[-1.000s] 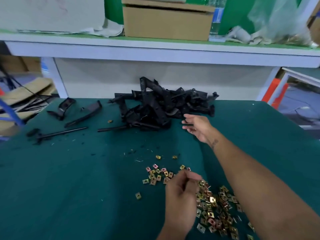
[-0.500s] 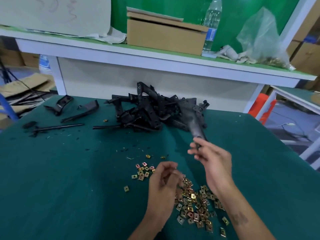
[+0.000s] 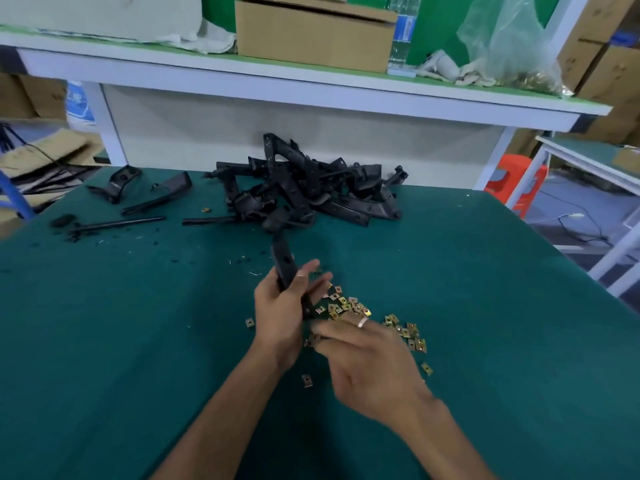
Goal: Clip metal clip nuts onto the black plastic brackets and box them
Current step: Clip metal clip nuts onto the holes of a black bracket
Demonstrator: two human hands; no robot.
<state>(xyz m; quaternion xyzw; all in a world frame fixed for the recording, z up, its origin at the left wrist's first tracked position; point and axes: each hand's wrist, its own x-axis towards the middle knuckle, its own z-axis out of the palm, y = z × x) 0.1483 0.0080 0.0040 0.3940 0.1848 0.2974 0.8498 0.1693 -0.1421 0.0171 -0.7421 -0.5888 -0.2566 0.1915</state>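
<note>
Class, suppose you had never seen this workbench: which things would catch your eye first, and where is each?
First, the two hands at the centre: the left hand grips a black bracket, while the right hand is spread over the scattered gold clip nuts on the green table. Behind them, a tangled pile of black brackets sits at the table's far edge. A cardboard box stands on the shelf above.

Both forearms are bare right down to the wrists, with no sleeves, gloves or watch showing. The left hand [image 3: 280,317] has short, plain nails and no jewellery on the fingers that show. The right hand [image 3: 367,365] wears one smooth silver-coloured ring [image 3: 362,322] on a finger; the hand itself is blurred, so finer detail is unclear.
</note>
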